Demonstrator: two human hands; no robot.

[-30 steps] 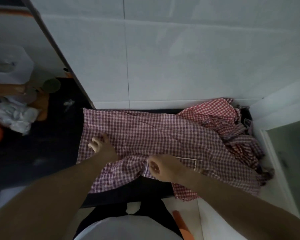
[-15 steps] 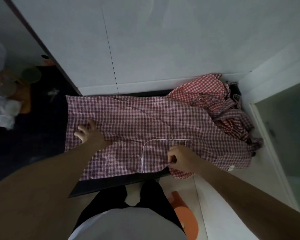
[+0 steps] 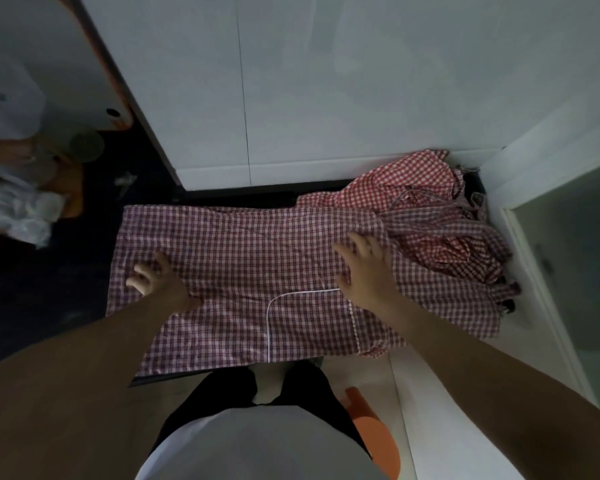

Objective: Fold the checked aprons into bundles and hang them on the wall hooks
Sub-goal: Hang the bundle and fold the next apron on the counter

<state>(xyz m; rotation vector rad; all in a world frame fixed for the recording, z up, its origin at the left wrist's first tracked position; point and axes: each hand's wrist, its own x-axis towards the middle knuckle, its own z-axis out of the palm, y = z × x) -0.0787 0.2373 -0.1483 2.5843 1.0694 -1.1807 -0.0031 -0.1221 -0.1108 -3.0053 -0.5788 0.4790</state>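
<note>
Checked apron [image 3: 243,265] lies spread flat on the dark worktop [image 3: 222,197], its near edge hanging just over the front lip. Both hands rest on it with palms down: the left hand [image 3: 156,278] presses the cloth near its left end, fingers [image 3: 137,275] loosely spread and holding nothing, while the right hand [image 3: 364,268] lies flat with fingers splayed beside the white-piped pocket [image 3: 309,327]. Judging by the pose, the two hands are smoothing and pinning the fabric so it stays square for the first fold — neither grips it. Just beyond the right fingers, a heap of more aprons [image 3: 440,220] is crumpled against the wall corner, touching the spread one. How many lie in that heap cannot be told, and its straps are tangled. No wall hooks are in view — the white panel [image 3: 326,81] above shows none. Dim clutter off past the left hand is too dark to identify.
</note>
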